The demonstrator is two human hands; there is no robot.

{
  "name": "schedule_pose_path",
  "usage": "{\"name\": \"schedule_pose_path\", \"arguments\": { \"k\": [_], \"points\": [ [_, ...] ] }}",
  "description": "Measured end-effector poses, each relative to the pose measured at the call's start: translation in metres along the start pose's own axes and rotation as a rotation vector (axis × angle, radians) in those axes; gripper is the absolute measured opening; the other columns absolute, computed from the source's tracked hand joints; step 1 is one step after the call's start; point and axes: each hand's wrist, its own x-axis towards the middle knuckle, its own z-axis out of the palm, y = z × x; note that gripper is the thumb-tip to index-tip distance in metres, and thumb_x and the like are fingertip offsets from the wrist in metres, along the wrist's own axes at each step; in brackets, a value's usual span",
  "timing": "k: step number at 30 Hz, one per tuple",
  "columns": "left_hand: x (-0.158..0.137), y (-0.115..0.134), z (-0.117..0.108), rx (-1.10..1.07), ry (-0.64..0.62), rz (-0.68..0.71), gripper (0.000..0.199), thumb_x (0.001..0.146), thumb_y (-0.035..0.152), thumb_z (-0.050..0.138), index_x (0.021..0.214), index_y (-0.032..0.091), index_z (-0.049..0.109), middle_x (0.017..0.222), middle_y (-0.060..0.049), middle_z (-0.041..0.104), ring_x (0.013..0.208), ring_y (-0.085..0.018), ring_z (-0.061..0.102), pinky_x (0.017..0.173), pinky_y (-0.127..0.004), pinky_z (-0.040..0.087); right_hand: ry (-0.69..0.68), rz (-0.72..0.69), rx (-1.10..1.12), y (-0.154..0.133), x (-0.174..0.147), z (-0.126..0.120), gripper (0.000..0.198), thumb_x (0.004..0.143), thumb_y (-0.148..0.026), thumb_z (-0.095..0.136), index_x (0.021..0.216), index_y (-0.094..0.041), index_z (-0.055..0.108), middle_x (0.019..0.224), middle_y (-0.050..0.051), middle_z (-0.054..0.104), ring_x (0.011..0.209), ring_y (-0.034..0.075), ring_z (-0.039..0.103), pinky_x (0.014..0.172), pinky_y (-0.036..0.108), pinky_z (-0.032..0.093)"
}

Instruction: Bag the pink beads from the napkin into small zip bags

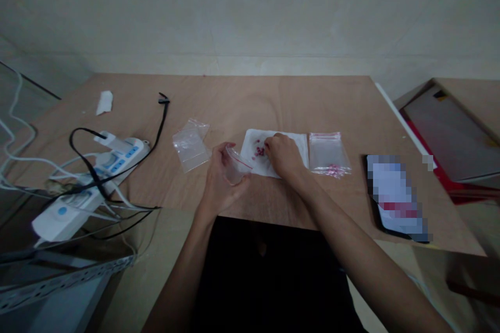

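My left hand [222, 177] grips a small clear zip bag [237, 166] with a red line along its mouth. The bag is held between thumb and fingers, just left of a white sheet [255, 138]. Several small dark-red pieces [259, 151] lie on that sheet. Over them bends my right hand [283, 153], its fingertips pinched together at the pieces; whatever is between them is too small to make out. To the right lies a clear zip bag [326, 151] with pinkish-red bits at its lower edge. Flat clear bags [191, 145] rest on the left.
A white power strip [125, 158] with tangled cables takes up the table's left side. A black cable [162, 119] reaches past it. A scrap of white paper [104, 102] lies at the back left. On the right is a phone [394, 197], near the wooden table's [273, 96] edge.
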Motion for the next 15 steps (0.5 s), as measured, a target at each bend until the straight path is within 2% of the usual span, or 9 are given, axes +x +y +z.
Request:
{"name": "schedule_pose_path", "arguments": {
  "k": [3, 6, 9, 12, 15],
  "points": [
    [0.001, 0.006, 0.004, -0.020, 0.037, -0.004, 0.064, 0.063, 0.035, 0.078, 0.114, 0.022, 0.043, 0.100, -0.003, 0.053, 0.087, -0.018, 0.057, 0.074, -0.031, 0.048, 0.020, 0.000, 0.041, 0.002, 0.000, -0.002, 0.028, 0.088, -0.006, 0.046, 0.095, -0.007, 0.074, 0.098, 0.021, 0.072, 0.090, 0.026, 0.067, 0.077, 0.033, 0.048],
    [0.003, 0.013, 0.008, -0.015, 0.108, -0.014, 0.059, 0.061, 0.042, 0.081, 0.104, 0.022, 0.046, 0.089, 0.000, 0.052, 0.075, -0.014, 0.055, 0.065, -0.027, 0.046, 0.045, -0.011, 0.099, 0.004, -0.004, -0.011, 0.025, 0.088, -0.010, 0.052, 0.096, -0.010, 0.076, 0.097, 0.016, 0.074, 0.087, 0.024, 0.068, 0.078, 0.032, 0.049],
    [0.005, 0.018, 0.010, 0.028, 0.135, -0.017, 0.051, 0.062, 0.040, 0.081, 0.097, 0.022, 0.047, 0.081, 0.003, 0.052, 0.067, -0.012, 0.055, 0.062, -0.026, 0.046, 0.153, -0.063, 0.367, 0.002, -0.018, -0.030, 0.020, 0.085, -0.014, 0.060, 0.097, -0.014, 0.076, 0.091, 0.010, 0.075, 0.078, 0.018, 0.069, 0.074, 0.028, 0.052],
    [0.008, 0.019, 0.012, 0.048, 0.140, -0.012, 0.046, 0.064, 0.037, 0.079, 0.096, 0.022, 0.049, 0.078, 0.003, 0.055, 0.066, -0.013, 0.057, 0.062, -0.027, 0.048, 0.254, -0.202, 0.727, -0.007, -0.036, -0.051, 0.015, 0.079, -0.011, 0.066, 0.089, -0.015, 0.076, 0.080, 0.004, 0.075, 0.068, 0.014, 0.068, 0.067, 0.024, 0.052],
    [0.009, 0.019, 0.017, -0.026, 0.123, -0.006, 0.046, 0.063, 0.037, 0.078, 0.096, 0.023, 0.049, 0.082, 0.001, 0.061, 0.071, -0.016, 0.063, 0.064, -0.030, 0.050, 0.222, -0.299, 0.827, -0.018, -0.048, -0.067, 0.013, 0.079, -0.010, 0.067, 0.085, -0.016, 0.076, 0.077, 0.002, 0.075, 0.066, 0.012, 0.067, 0.063, 0.022, 0.051]
  ]
}}
